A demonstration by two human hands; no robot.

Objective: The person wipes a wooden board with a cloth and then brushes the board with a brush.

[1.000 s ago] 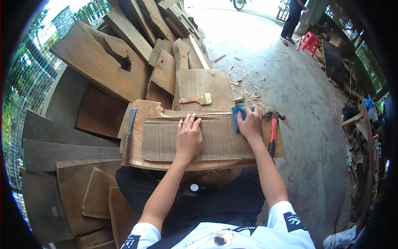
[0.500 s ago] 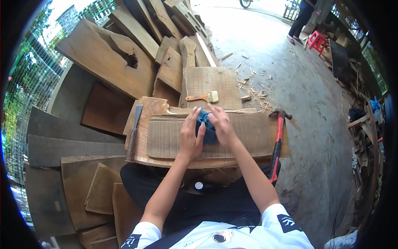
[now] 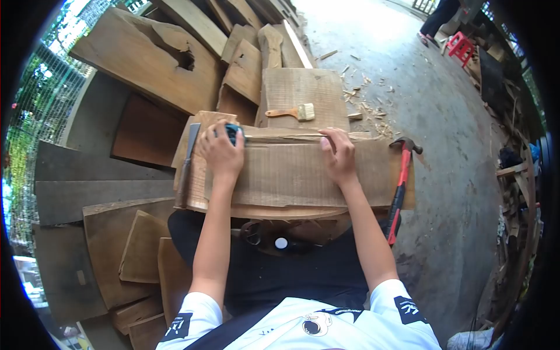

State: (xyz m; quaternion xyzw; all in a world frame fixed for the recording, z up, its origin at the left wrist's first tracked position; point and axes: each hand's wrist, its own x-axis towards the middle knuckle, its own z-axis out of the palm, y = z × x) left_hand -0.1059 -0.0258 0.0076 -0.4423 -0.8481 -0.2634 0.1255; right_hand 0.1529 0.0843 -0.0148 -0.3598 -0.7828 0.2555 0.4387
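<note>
My left hand (image 3: 220, 153) is closed on a bunched blue cloth (image 3: 234, 133), at the left end of a rough, grooved plank (image 3: 291, 175). Most of the cloth is hidden behind the fingers. Over the plank's far edge, right of centre, my right hand (image 3: 339, 154) has its fingers loosely bent and apart from the thumb, with nothing visible in it. A chisel (image 3: 189, 163) with a long handle lies just left of my left hand. To the right of my right hand, a red and black claw hammer (image 3: 401, 186) rests across the plank's end.
A paintbrush (image 3: 296, 112) lies on another board (image 3: 304, 87) beyond the plank. Many wooden slabs (image 3: 146, 64) are stacked at the left. Wood chips (image 3: 373, 119) litter the concrete floor (image 3: 443, 163). Farther off are a red stool (image 3: 461, 49) and a standing person (image 3: 440, 22).
My hands were together around the blue cloth over the plank's middle. My left hand has carried it to the left end; my right hand has let go and moved right.
</note>
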